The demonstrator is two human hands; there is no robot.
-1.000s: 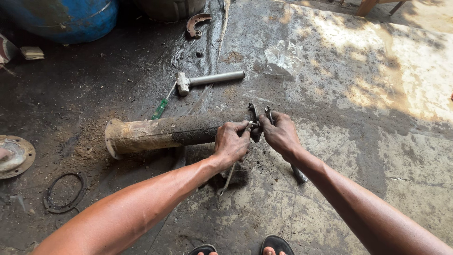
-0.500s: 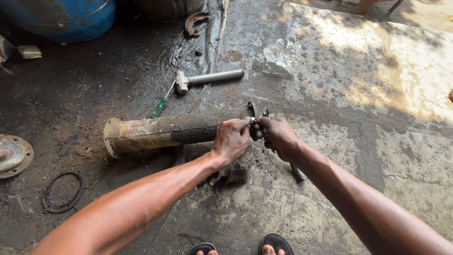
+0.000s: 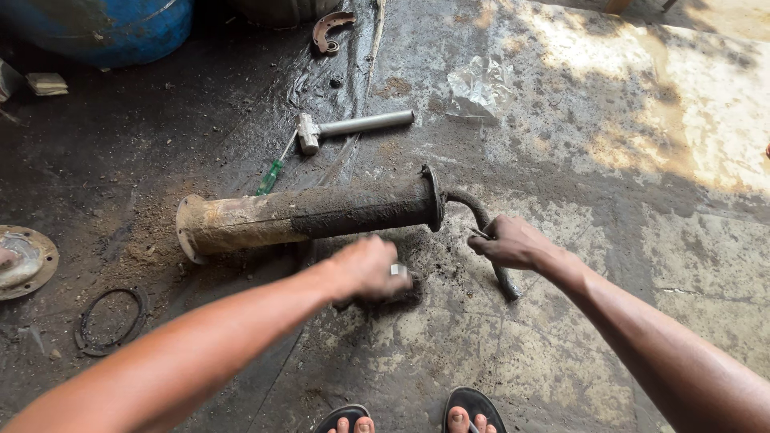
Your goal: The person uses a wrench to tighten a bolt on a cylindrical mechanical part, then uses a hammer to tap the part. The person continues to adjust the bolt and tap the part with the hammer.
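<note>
A long rusty, grease-caked metal tube (image 3: 305,216) lies on the oily concrete floor, with flanges at both ends. A dark curved hose (image 3: 481,224) comes out of its right end. My right hand (image 3: 509,242) grips that hose and a thin metal piece beside it. My left hand (image 3: 369,269) is blurred just in front of the tube, over a dark greasy patch, with a ring on one finger; what it holds, if anything, is hidden.
A hammer (image 3: 353,128) and a green-handled screwdriver (image 3: 271,172) lie behind the tube. A round flange plate (image 3: 24,261) and a black ring gasket (image 3: 108,321) lie at left. A blue drum (image 3: 104,28) stands at back left. My sandalled feet (image 3: 417,417) are below.
Both hands have left the tube's right end. My left hand has dropped toward the floor in front of it, and my right hand has shifted right onto the hose.
</note>
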